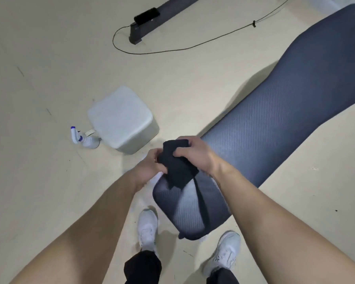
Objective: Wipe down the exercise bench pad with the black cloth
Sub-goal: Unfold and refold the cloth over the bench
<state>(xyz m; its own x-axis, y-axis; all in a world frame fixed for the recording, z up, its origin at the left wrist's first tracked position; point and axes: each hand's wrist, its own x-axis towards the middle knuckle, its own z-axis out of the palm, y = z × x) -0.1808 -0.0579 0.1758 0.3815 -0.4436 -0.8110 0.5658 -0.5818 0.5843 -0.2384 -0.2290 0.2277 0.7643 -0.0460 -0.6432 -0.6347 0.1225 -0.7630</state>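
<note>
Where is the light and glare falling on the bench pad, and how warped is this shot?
Head view: a pale sheen sits on the near end of the dark blue textured bench pad; the hands and folded black cloth cast a shadow stripe across it; wide-angle bending curves the pad; focus is slightly soft.

Bench pad (275,124): ribbed, slight sheen, vinyl-like; black cloth (177,167) matt, soft fabric; floor (49,58) smooth.
</note>
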